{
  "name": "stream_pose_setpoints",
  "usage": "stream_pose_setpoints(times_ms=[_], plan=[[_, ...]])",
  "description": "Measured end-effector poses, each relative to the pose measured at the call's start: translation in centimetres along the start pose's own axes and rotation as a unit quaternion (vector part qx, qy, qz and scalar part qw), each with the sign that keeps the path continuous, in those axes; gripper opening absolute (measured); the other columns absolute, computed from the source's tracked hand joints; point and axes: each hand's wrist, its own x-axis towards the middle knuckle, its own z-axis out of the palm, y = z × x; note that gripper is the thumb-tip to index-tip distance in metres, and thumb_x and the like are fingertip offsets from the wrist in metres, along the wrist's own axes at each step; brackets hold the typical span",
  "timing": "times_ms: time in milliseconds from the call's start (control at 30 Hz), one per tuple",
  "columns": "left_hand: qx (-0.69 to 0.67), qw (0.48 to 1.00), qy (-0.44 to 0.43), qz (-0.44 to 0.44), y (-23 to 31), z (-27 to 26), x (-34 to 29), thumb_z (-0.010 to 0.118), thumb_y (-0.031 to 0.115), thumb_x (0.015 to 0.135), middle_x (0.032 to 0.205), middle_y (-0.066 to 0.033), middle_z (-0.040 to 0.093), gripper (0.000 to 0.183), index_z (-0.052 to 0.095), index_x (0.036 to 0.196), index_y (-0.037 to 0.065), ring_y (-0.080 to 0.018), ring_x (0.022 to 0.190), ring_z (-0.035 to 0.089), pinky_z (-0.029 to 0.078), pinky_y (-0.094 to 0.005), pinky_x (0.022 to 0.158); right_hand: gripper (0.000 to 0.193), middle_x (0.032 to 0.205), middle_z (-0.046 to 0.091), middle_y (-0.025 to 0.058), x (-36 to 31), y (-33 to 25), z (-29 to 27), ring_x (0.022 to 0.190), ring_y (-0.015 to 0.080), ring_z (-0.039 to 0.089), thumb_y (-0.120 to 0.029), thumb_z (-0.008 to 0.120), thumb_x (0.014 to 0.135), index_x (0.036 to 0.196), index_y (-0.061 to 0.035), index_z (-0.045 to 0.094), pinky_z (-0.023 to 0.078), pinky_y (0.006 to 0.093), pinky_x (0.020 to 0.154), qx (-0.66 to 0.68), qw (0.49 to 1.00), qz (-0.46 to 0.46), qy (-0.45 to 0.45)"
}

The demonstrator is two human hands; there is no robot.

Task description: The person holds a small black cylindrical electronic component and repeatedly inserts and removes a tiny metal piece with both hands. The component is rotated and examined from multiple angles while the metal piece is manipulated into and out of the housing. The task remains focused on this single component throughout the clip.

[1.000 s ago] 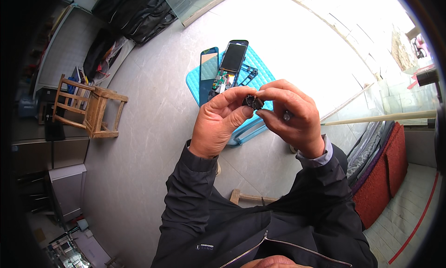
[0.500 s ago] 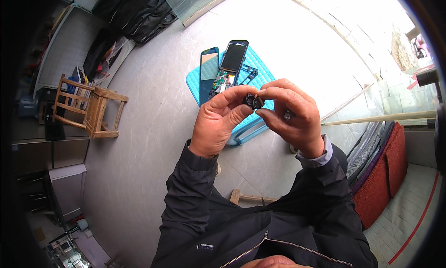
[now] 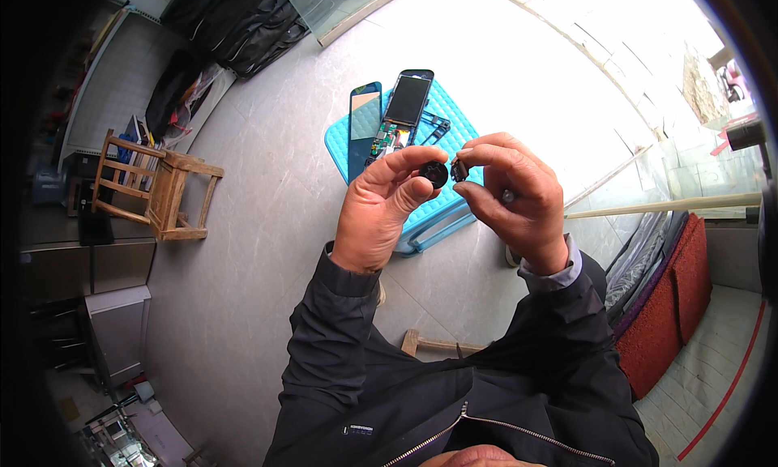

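Round black part [image 3: 434, 174] and small dark piece [image 3: 460, 170], 1 per hand

The left hand [image 3: 369, 216] pinches the round black part; just right of it, apart, the right hand [image 3: 531, 212] pinches the small dark piece (a clear-ended object [image 3: 508, 196] shows among its curled fingers); farther off, a blue stool [image 3: 460, 128] bears an opened device [image 3: 408, 100].

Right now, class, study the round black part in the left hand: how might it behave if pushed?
The round black part might roll on edge, given its circular outline. It's probably light, since the left hand holds it in a small pinch.
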Motion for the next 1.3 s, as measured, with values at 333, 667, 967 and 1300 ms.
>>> stream_pose_setpoints(times_ms=[333,667,967,1300], plan=[[-0.024,1.0,0.009,-0.004,-0.04,0.01,0.1,0.083,0.024,0.094,0.121,-0.0043,0.075,0.041,0.072,0.13,0.007,-0.0117,0.108,0.069,0.058,-0.0272,0.1,0.042,0.112,0.071,0.0116,0.06,0.11,0.3,0.065,0.0029,0.055,0.008,0.084,0.082,0.121,-0.0015,0.072,0.043,0.0207,0.054,-0.032,0.999,-0.015,-0.02],[-0.002,1.0,0.007,0.002,0.11,0.48,0.12,0.084,0.021,0.091,0.116,-0.0037,0.077,0.041,0.073,0.129,0.008,-0.0126,0.108,0.071,0.058,-0.0274,0.1,0.043,0.098,0.069,0.0091,0.31,-0.48,0.51,0.085,0.0239,0.073,0.003,0.088,0.077,0.115,-0.0053,0.069,0.06,0.0326,0.072,-0.103,0.994,-0.017,-0.022],[0.023,1.0,0.013,0.013,0.09,0.39,0.05,0.084,0.019,0.09,0.117,-0.0045,0.077,0.041,0.073,0.128,0.007,-0.0137,0.109,0.071,0.059,-0.0278,0.1,0.041,0.099,0.068,0.0083,0.13,-0.16,0.53,0.084,0.0229,0.071,-0.001,0.089,0.078,0.112,-0.0061,0.067,0.059,0.0328,0.071,-0.119,0.992,-0.018,-0.039],[-0.021,1.0,0.012,-0.001,-0.29,0.24,0.08,0.084,0.016,0.09,0.118,-0.005,0.076,0.041,0.073,0.129,0.007,-0.0142,0.11,0.071,0.06,-0.029,0.101,0.039,0.097,0.068,0.0085,0.17,-0.21,0.63,0.083,0.0229,0.071,-0.006,0.091,0.079,0.109,-0.0054,0.067,0.059,0.0328,0.07,-0.119,0.992,-0.015,-0.039]])
